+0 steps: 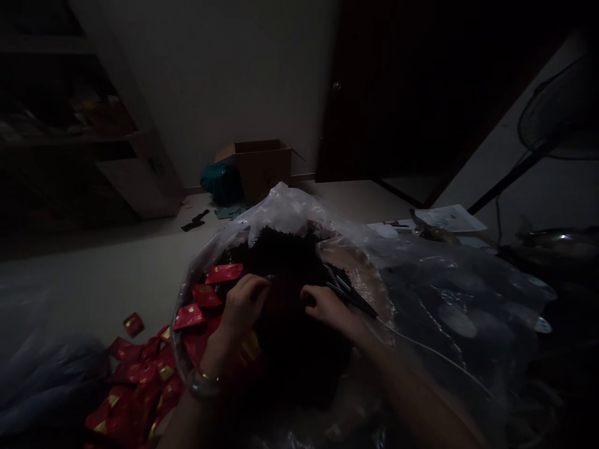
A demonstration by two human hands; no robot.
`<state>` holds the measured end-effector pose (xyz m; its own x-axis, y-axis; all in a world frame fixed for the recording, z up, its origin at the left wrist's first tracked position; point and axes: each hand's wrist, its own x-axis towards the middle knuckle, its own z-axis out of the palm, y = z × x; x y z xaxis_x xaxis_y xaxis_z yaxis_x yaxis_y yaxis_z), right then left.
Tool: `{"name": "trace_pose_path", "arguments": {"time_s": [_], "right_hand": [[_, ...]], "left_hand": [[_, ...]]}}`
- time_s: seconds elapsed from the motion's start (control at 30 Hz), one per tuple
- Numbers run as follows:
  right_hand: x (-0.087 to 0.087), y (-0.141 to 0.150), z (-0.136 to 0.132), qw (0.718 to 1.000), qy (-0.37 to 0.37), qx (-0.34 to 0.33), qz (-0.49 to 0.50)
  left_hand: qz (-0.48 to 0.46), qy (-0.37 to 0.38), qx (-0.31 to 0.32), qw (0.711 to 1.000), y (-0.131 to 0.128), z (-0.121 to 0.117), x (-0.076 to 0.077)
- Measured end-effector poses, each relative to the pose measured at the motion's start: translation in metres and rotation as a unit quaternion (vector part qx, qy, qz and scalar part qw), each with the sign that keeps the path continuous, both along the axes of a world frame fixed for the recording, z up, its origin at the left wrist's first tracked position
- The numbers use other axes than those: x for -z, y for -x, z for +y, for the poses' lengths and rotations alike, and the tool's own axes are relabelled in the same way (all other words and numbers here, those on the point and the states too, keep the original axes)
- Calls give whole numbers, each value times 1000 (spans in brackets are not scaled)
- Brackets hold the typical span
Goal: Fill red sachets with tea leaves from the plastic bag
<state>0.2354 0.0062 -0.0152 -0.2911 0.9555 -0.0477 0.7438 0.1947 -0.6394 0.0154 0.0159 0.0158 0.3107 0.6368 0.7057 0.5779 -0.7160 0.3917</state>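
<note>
The room is dim. My left hand has its fingers curled at the left edge of a dark heap of loose material inside a big clear plastic bag. Red packets with gold marks lie right beside that hand, and a bracelet sits on its wrist. My right hand is closed too, its fingers dug into the dark heap; a dark thin tool like scissors lies against it. What either hand grips is hidden in the dark.
More red packets are scattered on the floor at lower left. A cardboard box and a teal bundle stand by the far wall, shelves at left, papers and a fan at right.
</note>
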Motion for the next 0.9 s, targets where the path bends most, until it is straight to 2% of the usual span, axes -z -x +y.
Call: {"name": "trace_pose_path", "arguments": {"time_s": [0.13,0.27,0.33,0.4,0.57,0.67,0.73,0.8,0.87,0.9], "right_hand": [[-19,-15,4,989,-41,52,133],[-38,-17,-5,951,-75,95,284],[-47,-12,-13,935,-96,98,328],[-55,-5,-22,931,-102,80,341],[-75,5,-44,948,-56,-25,311],[-80,3,-47,946,-47,-57,315],[-76,-1,-43,946,-79,-57,310],[-66,-5,-34,957,-111,-22,267],[-54,-10,-25,982,-98,13,163],[-48,-11,-22,994,-66,2,89]], "left_hand": [[23,8,54,998,-6,-2,0],[42,17,90,995,-14,-8,1],[51,32,97,993,-17,-12,1],[56,48,105,992,-20,-16,1],[53,51,125,989,-23,-21,-2],[49,49,130,989,-22,-20,-2],[51,51,127,989,-20,-18,-1],[58,59,119,989,-18,-16,0],[70,71,108,989,-16,-15,2],[76,76,102,989,-15,-14,3]]}}
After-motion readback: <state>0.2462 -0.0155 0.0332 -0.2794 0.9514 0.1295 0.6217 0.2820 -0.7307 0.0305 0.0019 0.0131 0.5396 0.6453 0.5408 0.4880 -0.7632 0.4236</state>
